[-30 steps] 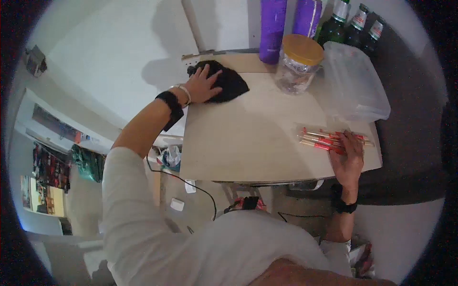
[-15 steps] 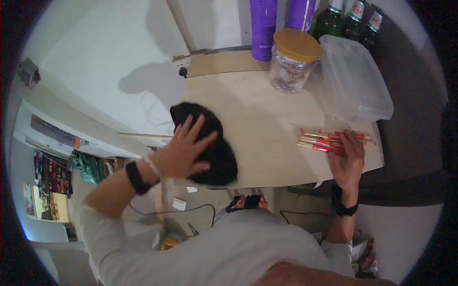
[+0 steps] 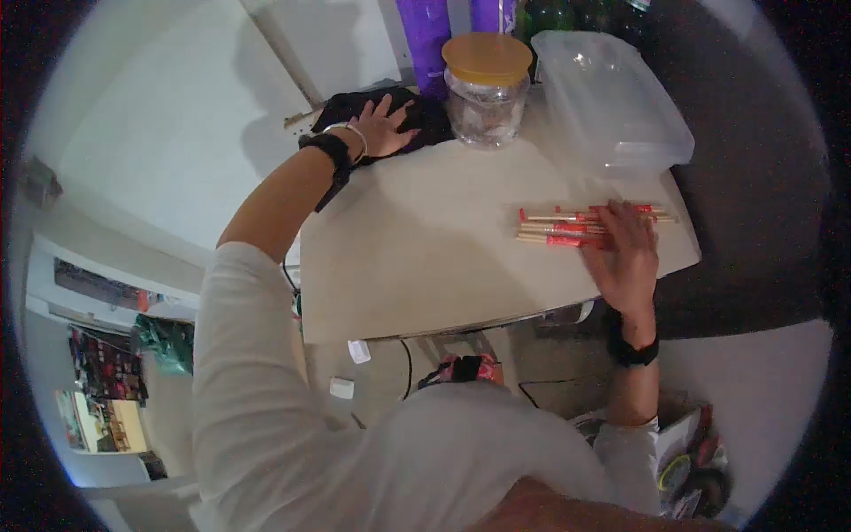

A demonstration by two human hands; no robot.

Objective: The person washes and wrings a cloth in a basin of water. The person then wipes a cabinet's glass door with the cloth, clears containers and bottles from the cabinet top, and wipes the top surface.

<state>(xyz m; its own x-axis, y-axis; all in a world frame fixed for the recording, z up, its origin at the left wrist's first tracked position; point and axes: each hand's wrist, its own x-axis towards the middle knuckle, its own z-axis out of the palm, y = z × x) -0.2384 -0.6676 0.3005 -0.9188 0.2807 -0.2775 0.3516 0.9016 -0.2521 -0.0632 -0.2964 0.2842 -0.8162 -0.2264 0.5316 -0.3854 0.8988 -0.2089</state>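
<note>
A crumpled black cloth (image 3: 434, 120) lies at the back left of the table. My left hand (image 3: 383, 133) rests palm down on it with fingers spread. Toward the right side, several thin wooden sticks with red paper bands, looking like chopsticks (image 3: 558, 232), lie side by side on the tabletop. My right hand (image 3: 628, 257) is closed over their right part, fingers across the top and thumb on the near side. The hand hides the middle of the sticks, while their right tips show past the fingers.
A clear jar (image 3: 486, 111) with an orange-yellow lid stands at the back, beside a translucent plastic box (image 3: 612, 102). Purple cylinders (image 3: 425, 44) and green bottles (image 3: 581, 16) are behind them. The wooden tabletop (image 3: 417, 266) ends at a curved front edge near my body.
My left hand has moved from the table's left front to its back left, and the black cloth has gone with it. My right hand stays on the chopsticks. The view has shifted somewhat.
</note>
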